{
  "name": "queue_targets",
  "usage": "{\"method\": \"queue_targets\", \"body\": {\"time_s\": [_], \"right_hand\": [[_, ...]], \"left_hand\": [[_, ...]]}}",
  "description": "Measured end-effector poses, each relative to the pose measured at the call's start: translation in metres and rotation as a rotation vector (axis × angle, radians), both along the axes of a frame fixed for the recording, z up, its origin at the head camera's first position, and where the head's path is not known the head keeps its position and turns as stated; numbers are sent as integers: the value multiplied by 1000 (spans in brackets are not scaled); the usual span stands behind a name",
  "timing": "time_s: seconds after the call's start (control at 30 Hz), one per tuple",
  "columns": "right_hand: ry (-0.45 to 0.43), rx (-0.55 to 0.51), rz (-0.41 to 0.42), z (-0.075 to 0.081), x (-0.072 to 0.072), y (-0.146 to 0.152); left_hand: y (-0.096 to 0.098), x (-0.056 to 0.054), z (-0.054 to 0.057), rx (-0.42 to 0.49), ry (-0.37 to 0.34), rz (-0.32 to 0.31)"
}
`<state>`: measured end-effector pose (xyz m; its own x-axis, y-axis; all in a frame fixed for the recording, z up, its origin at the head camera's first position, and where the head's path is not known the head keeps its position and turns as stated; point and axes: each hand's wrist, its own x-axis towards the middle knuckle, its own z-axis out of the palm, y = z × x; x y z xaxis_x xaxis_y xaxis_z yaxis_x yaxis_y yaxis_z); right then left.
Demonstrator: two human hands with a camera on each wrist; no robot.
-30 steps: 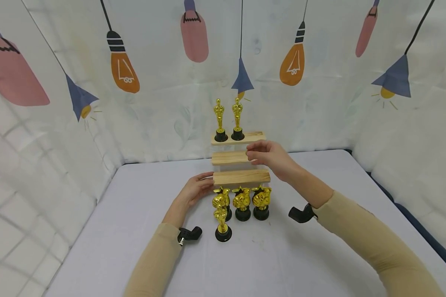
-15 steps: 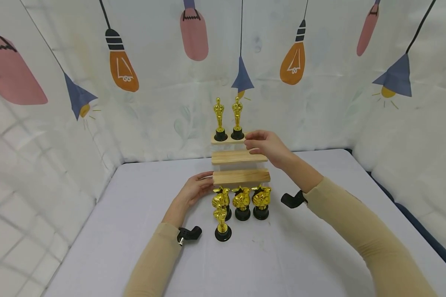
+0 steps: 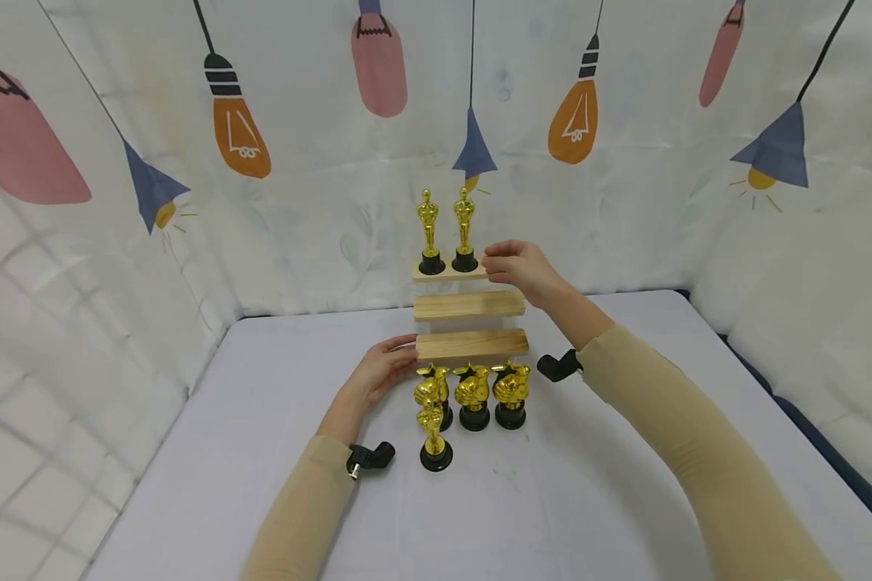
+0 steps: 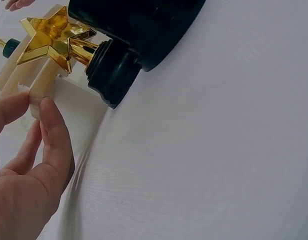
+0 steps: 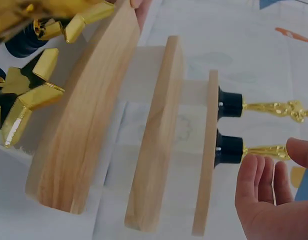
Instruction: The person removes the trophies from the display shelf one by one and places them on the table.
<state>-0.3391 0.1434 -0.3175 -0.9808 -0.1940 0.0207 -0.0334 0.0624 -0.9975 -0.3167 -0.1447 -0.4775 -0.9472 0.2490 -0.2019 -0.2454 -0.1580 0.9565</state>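
Observation:
A stepped stand has three pale wooden shelves, with the lowest board (image 3: 472,345) nearest. My left hand (image 3: 379,373) pinches this board's left end between thumb and fingers, as the left wrist view shows. Two gold statuettes with black bases, a left one (image 3: 428,230) and a right one (image 3: 464,230), stand upright on the top shelf (image 3: 446,276). My right hand (image 3: 525,270) is at that shelf's right part, beside the right statuette, fingers loosely bent and nothing seen between them. In the right wrist view its fingertips overlap that statuette (image 5: 261,151). The middle shelf (image 3: 468,305) carries nothing.
Three gold star trophies (image 3: 473,395) with black bases stand in a row before the stand. A smaller gold trophy (image 3: 433,440) is in front of the left one. The white-covered table (image 3: 552,500) meets a printed cloth backdrop (image 3: 298,234) behind.
My right hand has risen from the middle shelf to the top shelf, ending right of the statuettes. The left hand stays at the lowest board; the trophies stand unmoved.

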Motion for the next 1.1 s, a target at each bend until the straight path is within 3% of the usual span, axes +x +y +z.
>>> {"method": "queue_targets", "body": {"time_s": [0.63, 1.1], "right_hand": [[-57, -43, -8, -5, -33, -4], [-77, 66, -89, -8, -53, -17]], "left_hand": [[0, -1, -1, -1, -14, 11], [1, -1, -2, 9, 1, 11]]}}
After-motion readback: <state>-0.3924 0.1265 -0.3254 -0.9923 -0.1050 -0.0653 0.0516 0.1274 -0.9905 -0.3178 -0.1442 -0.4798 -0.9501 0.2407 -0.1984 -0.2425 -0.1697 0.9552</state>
